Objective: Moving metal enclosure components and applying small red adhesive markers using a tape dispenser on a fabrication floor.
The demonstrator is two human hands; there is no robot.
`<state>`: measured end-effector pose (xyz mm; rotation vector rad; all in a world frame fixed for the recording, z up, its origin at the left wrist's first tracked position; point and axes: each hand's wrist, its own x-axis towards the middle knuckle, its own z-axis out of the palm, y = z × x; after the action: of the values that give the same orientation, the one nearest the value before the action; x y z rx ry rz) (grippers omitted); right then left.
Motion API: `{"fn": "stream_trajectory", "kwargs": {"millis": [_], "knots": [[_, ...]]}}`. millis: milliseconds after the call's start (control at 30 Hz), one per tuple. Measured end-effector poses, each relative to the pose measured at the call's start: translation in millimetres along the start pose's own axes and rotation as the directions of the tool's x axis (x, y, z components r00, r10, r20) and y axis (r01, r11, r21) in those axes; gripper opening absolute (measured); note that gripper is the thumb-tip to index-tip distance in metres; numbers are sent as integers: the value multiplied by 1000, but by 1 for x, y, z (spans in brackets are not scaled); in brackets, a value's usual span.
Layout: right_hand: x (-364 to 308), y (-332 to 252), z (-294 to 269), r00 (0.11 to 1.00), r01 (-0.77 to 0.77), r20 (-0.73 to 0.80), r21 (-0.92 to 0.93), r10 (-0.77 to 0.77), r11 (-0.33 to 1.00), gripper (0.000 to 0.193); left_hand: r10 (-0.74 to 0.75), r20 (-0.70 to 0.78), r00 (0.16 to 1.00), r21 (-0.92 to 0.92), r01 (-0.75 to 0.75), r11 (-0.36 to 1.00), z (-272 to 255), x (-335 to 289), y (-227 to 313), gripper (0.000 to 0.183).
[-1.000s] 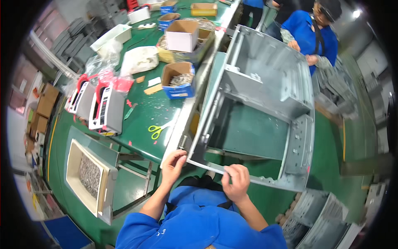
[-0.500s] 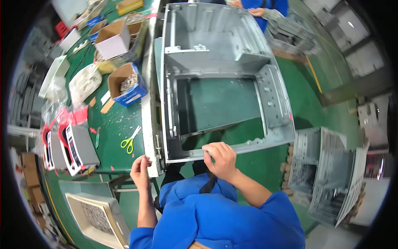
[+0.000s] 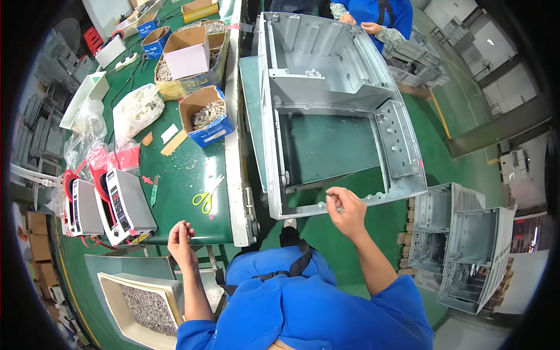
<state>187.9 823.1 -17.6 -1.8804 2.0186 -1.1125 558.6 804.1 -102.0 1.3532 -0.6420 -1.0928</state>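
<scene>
A large grey metal housing with a rectangular opening lies in front of me, beside the green workbench. My right hand is at the housing's near rim, its thumb and fingertips pressed together. Whether those fingers touch the rim or hold some small part, I cannot make out. Off to the left, my left hand is raised near the bench's front edge, fingers curled into a pinch. Anything between them is too small to see. Yellow-green scissors lie on the bench beyond it.
On the green bench stand a blue box of small parts, an open carton, a white bag and white devices. A cream bin of parts sits lower left. More housings stand right. A co-worker stands opposite.
The view has shifted, so bench and housing sit farther right. My left hand has drawn left, away from the bench corner. My right hand remains by the housing's near rim, fingers more closed.
</scene>
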Motion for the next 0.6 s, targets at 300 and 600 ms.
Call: {"fn": "stream_trajectory", "kwargs": {"millis": [300, 600], "knots": [[1, -8, -2, 999, -20, 45, -9, 20, 1000, 9, -26, 41, 999, 108, 22, 994, 19, -2, 6, 16], [-4, -8, 2, 992, -105, 68, 46, 102, 993, 9, -64, 184, 981, 17, 62, 998, 30, -12, -6, 13]]}}
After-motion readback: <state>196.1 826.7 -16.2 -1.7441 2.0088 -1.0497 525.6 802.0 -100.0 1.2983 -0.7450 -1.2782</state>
